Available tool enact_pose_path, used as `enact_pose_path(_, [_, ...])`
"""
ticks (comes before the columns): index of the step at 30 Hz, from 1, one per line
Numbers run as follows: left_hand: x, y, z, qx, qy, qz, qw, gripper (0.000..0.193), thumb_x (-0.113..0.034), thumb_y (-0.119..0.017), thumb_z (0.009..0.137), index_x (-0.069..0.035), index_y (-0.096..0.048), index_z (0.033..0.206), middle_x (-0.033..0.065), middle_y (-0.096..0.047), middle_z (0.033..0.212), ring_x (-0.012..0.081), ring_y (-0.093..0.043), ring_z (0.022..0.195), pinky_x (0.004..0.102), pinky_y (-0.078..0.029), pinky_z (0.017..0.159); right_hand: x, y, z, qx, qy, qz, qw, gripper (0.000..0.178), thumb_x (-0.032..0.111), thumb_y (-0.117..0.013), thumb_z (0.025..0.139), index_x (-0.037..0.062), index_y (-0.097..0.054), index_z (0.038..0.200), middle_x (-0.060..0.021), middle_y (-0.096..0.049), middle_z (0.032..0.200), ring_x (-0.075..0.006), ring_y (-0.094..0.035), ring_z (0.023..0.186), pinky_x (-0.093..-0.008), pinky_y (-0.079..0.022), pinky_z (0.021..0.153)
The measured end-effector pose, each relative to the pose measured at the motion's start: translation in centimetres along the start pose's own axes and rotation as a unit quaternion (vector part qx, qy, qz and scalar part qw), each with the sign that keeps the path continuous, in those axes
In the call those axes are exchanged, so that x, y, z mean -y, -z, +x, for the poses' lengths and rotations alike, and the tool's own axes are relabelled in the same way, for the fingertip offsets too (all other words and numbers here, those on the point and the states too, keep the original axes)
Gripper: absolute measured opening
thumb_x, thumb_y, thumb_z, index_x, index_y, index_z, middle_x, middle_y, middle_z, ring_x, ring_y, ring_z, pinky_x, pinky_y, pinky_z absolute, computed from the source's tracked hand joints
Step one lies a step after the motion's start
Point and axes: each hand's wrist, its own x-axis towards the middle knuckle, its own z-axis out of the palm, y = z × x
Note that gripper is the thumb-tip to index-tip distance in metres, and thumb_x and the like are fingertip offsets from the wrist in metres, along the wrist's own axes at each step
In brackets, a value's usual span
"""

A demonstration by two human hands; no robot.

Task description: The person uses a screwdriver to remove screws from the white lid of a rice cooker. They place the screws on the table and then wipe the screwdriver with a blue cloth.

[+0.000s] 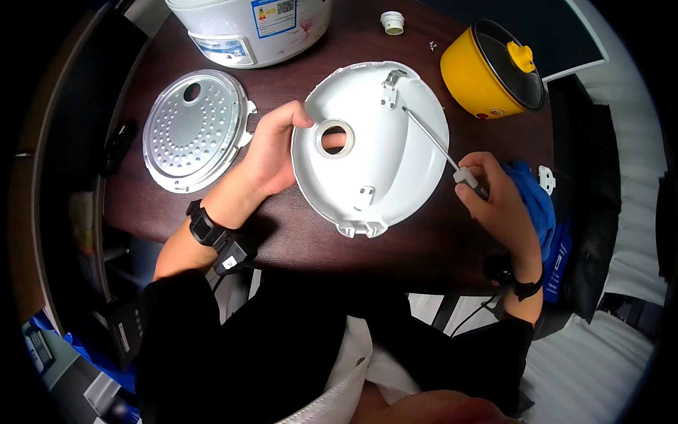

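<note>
My left hand (272, 145) grips the left edge of a round white plastic lid shell (385, 166), its thumb on the rim. A finger of that hand shows through the round hole in the shell. The hollow inner side faces up, with a small metal bracket (389, 96) near the far edge. In my right hand (494, 194) is a screwdriver (441, 150) with a grey handle. Its tip points at the inside of the shell near the bracket; whether it touches I cannot tell. Left of the shell lies a round metal inner lid (187, 134) with many small holes.
A white rice cooker body (282, 35) stands at the far left. Farther right are a small white cap (393, 23), several tiny screws (433, 46) and a yellow pot (474, 74) with a dark lid. A blue cloth (530, 201) and a small white plastic part (546, 180) lie at the table's right edge.
</note>
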Motion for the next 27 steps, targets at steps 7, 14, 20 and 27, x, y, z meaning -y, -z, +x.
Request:
enact_pose_path(7, [-0.1,-1.3,-0.8,-0.058,-0.069,0.052,0.995,0.040,-0.017,-0.045,0.082,0.010,-0.052,0.111,0.0179,-0.060,0.103,0.0223,-0.063,0.091,0.0342,-0.054,0.083,1.1,-0.6,0.4,-0.008,-0.005,0.033,0.999,0.026,0.021,-0.057,0.090,0.0052,-0.052,0.110,-0.0118,-0.059,0.090,-0.0188,-0.057,0.081,-0.0285,-0.044,0.074])
enact_pose_path(14, [-0.3,-0.5,-0.9,-0.001,-0.092,0.097,0.991,0.050,-0.010,-0.043,0.075,0.007,-0.044,0.122,0.0171,-0.056,0.110,0.0214,-0.060,0.096,0.0325,-0.053,0.084,2.9,-0.5,1.1,0.021,0.010,0.015,1.000,0.023,0.021,-0.051,0.095,0.0036,-0.053,0.109,-0.0155,-0.063,0.090,-0.0248,-0.062,0.083,-0.0287,-0.046,0.074])
enact_pose_path(20, [-0.2,-1.0,-0.8,0.011,-0.121,0.127,0.984,0.061,-0.006,-0.042,0.072,0.003,-0.038,0.133,0.0154,-0.054,0.115,0.0209,-0.059,0.100,0.0313,-0.054,0.083,2.9,-0.8,1.3,0.017,0.045,-0.021,0.999,0.024,0.021,-0.051,0.094,0.0027,-0.053,0.109,-0.0192,-0.065,0.092,-0.0308,-0.064,0.084,-0.0312,-0.048,0.074])
enact_pose_path(27, [-0.3,-1.6,-0.8,0.023,-0.159,0.160,0.974,0.078,0.001,-0.040,0.065,-0.002,-0.030,0.142,0.0158,-0.048,0.128,0.0215,-0.058,0.106,0.0320,-0.056,0.083,3.3,-0.9,1.4,-0.017,0.115,-0.101,0.988,0.021,0.018,-0.051,0.095,0.0036,-0.054,0.110,-0.0134,-0.061,0.079,-0.0215,-0.058,0.070,-0.0283,-0.041,0.063])
